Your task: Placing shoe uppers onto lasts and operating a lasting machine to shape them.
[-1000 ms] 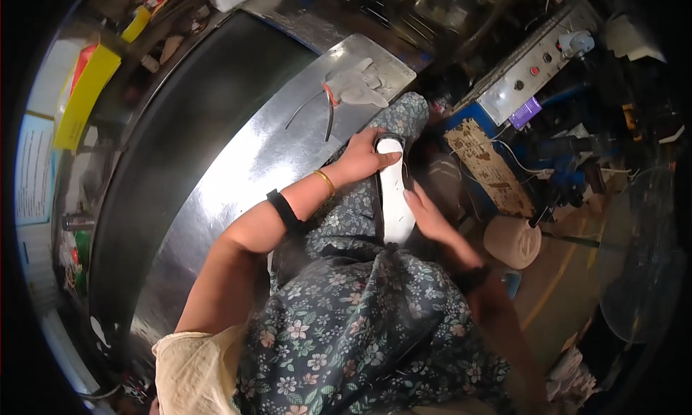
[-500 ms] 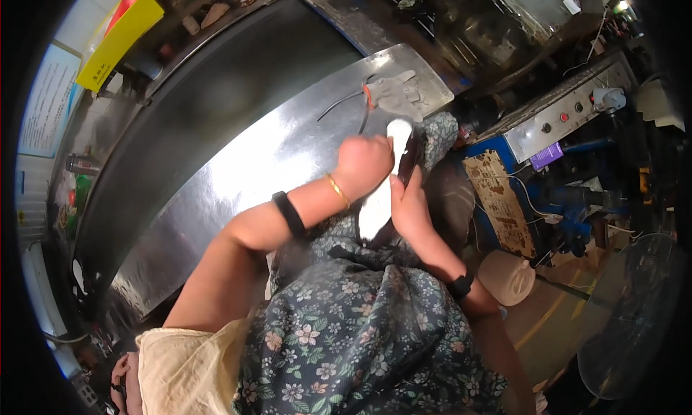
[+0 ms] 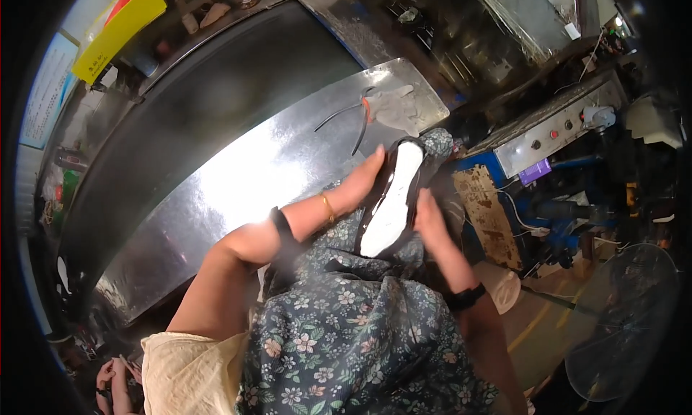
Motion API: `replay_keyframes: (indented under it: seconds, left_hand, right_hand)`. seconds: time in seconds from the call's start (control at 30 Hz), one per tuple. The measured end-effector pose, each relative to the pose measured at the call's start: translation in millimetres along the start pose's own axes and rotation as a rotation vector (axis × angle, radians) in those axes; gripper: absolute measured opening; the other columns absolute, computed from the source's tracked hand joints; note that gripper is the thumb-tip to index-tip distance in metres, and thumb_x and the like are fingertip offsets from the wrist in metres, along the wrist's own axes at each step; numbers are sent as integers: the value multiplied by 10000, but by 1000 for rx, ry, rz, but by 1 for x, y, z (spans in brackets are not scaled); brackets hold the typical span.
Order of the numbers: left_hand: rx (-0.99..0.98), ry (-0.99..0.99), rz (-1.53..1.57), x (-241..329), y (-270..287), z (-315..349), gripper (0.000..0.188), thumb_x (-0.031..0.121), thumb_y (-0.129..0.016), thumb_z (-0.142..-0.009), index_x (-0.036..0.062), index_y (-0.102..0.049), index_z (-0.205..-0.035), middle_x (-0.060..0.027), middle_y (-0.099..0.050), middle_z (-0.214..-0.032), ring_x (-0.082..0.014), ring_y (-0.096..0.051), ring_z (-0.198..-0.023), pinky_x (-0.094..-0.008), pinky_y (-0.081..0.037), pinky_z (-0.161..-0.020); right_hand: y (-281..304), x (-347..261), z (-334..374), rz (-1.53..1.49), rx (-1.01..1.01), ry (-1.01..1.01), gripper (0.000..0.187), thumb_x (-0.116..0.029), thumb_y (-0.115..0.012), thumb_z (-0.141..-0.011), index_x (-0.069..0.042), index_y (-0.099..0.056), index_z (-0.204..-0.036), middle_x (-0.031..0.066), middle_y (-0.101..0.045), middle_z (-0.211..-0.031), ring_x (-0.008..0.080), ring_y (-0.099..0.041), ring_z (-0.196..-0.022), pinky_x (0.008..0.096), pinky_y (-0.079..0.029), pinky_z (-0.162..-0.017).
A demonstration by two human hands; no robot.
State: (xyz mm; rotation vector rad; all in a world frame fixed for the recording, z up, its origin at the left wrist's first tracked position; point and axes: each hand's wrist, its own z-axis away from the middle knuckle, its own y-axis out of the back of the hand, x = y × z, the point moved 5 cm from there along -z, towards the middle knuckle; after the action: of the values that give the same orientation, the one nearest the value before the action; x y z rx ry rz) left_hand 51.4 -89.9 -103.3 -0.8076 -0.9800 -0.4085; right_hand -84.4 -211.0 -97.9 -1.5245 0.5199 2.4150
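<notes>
A dark, glossy shoe (image 3: 370, 215) with a long white face, shaped like a sole, (image 3: 395, 207) turned up lies over my lap, tilted with one end toward the metal table. My left hand (image 3: 365, 176) grips its left side near the far end. Against its right side my right hand (image 3: 428, 215) is closed, its fingertips partly hidden by the shoe. Beyond the shoe, a grey work glove (image 3: 394, 109) with an orange cuff lies on the table beside a bent black cord (image 3: 337, 118).
The shiny metal table (image 3: 180, 220) borders a dark conveyor belt (image 3: 194, 105) on the left. A control panel with buttons (image 3: 555, 127) and blue machinery stand on the right. Beside my right arm is a pale roll (image 3: 497, 284). Another person's hands (image 3: 115, 375) show at lower left.
My left hand has gone from a fist on the white face to a grip on the shoe's left side. The shoe has turned so its white face shows fully. My right hand has shifted right.
</notes>
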Motion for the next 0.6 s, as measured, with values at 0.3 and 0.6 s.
replay_keyframes:
  seconds: [0.3, 0.6]
  left_hand:
    - [122, -56, -949, 18, -10, -67, 450, 351, -420, -988, -11, -669, -1088, -128, -694, -1012, -211, -650, -855, -333, -494, -796]
    - [23, 178, 382, 7, 8, -27, 314, 323, -485, -958, 57, -640, -1014, -74, -681, -888, -191, -650, -755, -352, -546, -701]
  right_hand:
    - [7, -77, -81, 678, 275, 329, 377, -321, -385, -1031, -14, -585, -1122, 232, -673, -954, 396, -630, -932, 464, -497, -795]
    - [-28, -86, -57, 465, 316, 587, 251, -173, -513, -984, -30, -572, -1182, 181, -600, -1087, 315, -595, -1029, 439, -460, -876]
